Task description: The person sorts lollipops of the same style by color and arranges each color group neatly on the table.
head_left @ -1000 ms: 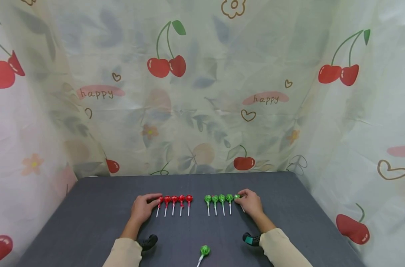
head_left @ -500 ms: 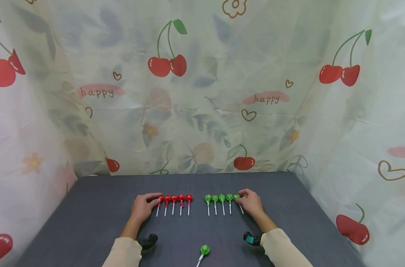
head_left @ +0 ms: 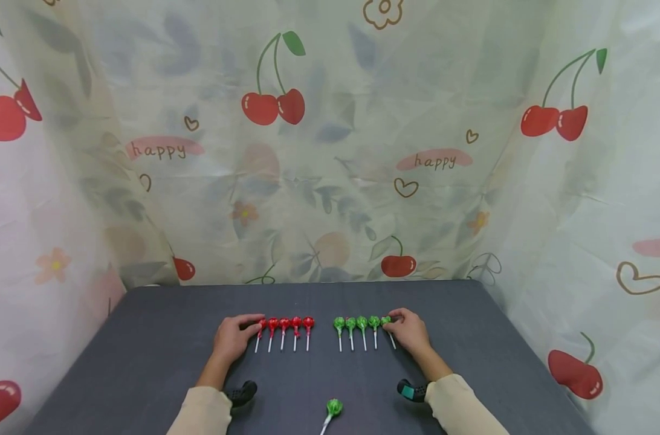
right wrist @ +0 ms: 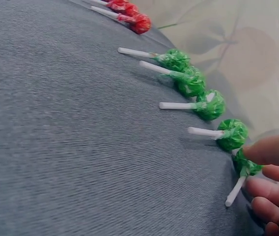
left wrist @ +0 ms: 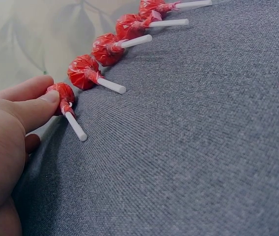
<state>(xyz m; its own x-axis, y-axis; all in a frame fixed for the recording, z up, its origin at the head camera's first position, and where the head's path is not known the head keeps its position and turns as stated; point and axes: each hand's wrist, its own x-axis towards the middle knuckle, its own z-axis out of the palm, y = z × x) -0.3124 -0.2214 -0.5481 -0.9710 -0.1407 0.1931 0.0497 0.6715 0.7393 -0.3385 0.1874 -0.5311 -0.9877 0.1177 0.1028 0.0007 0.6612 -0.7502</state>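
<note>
My left hand (head_left: 233, 339) is at the left end of a row of red-wrapped lollipops. Thumb and index finger pinch the wrapped head of the outermost red lollipop (left wrist: 64, 94), whose white stick points toward me on the cloth. At the right end of a row of green-wrapped lollipops is my right hand (head_left: 408, 331). It pinches the head of the outermost green lollipop (right wrist: 244, 168), partly hidden by the fingers; that stick slants a little. Beside these lie another red lollipop (left wrist: 84, 72) and another green lollipop (right wrist: 233, 134), both untouched.
One more green lollipop (head_left: 334, 408) lies by itself near the front of the dark grey table (head_left: 319, 374). A gap separates the red and green rows. A curtain (head_left: 330, 139) printed with cherries hangs behind and on both sides.
The outermost green lollipop's stick has swung slightly left and shows more clearly beside my right hand. The left hand and the red row stay where they were.
</note>
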